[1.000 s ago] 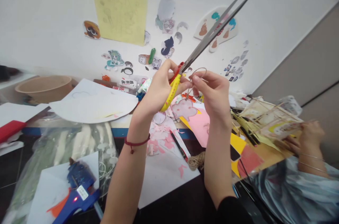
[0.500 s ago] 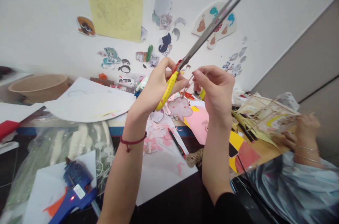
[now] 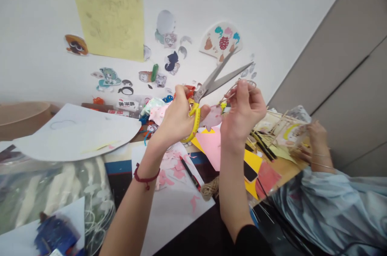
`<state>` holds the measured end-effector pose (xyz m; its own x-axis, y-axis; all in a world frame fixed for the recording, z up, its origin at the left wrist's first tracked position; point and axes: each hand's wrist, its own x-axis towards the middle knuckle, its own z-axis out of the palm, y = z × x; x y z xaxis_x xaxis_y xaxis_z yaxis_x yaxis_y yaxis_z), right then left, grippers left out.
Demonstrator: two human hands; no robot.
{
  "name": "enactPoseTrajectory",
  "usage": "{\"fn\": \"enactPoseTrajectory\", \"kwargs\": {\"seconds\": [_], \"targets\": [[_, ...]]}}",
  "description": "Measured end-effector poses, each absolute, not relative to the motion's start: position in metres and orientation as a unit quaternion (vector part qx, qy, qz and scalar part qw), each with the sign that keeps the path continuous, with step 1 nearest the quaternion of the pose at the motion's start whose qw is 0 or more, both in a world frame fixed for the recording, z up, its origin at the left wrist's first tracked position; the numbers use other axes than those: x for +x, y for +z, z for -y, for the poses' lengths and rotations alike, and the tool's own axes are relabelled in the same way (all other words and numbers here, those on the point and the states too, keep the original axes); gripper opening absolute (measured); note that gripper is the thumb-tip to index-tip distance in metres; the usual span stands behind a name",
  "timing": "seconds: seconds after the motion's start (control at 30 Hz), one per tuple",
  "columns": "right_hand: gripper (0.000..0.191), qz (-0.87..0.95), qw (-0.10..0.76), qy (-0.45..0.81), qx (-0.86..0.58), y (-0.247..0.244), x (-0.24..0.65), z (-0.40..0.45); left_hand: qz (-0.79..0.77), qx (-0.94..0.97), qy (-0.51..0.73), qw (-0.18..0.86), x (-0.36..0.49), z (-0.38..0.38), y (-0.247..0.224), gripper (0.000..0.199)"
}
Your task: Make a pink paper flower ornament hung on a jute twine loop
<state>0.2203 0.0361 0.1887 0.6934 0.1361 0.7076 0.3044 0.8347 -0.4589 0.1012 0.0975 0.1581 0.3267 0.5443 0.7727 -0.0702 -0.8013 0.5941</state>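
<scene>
With the middle of the view as the hub, the left hand (image 3: 178,117), just toward nine o'clock, is half curled about the handles of the scissors (image 3: 200,93), whose parted blades point toward two. The right hand (image 3: 243,111), at three, has its fingers bunched in a pinch on a loop of string (image 3: 227,98). The pink cut-out (image 3: 214,116) sits between the hands near the hub, seemingly hung from that string; I cannot tell whether the left thumb touches it.

The lower blade lies near the right fingertips, so closing the scissors with that hand raised could nick a finger or snip the wrong strand. A slack pinch could drop the cut-out.

Below, white paper (image 3: 169,215) carries pink scraps (image 3: 165,177) at seven and a ball of twine (image 3: 209,189) near six. A phone (image 3: 250,171) lies at four, a glue gun (image 3: 56,232) at eight. A co-worker's hand (image 3: 317,137) works at three, and a yellow drawing (image 3: 110,26) hangs on the wall between ten and eleven.
</scene>
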Motion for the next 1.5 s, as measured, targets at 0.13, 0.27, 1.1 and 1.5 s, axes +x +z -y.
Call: {"fn": "enactPoseTrajectory", "kwargs": {"seconds": [0.13, 0.27, 1.1, 1.5], "targets": [[0.018, 0.370, 0.890, -0.077, -0.256, 0.189, 0.219, -0.035, -0.195, 0.782, 0.506, 0.306, 0.111, -0.090, 0.158, 0.052], [0.015, 0.337, 0.908, -0.103, -0.225, 0.190, 0.218, -0.036, -0.202, 0.810, 0.452, 0.315, 0.110, -0.085, 0.159, 0.041], [0.013, 0.519, 0.793, -0.021, -0.319, 0.180, 0.209, -0.036, -0.013, 0.663, 0.572, 0.482, 0.088, -0.080, 0.173, 0.038], [0.016, 0.540, 0.772, 0.045, -0.333, 0.183, 0.210, -0.035, -0.026, 0.668, 0.584, 0.460, 0.081, -0.085, 0.172, 0.039]]}}
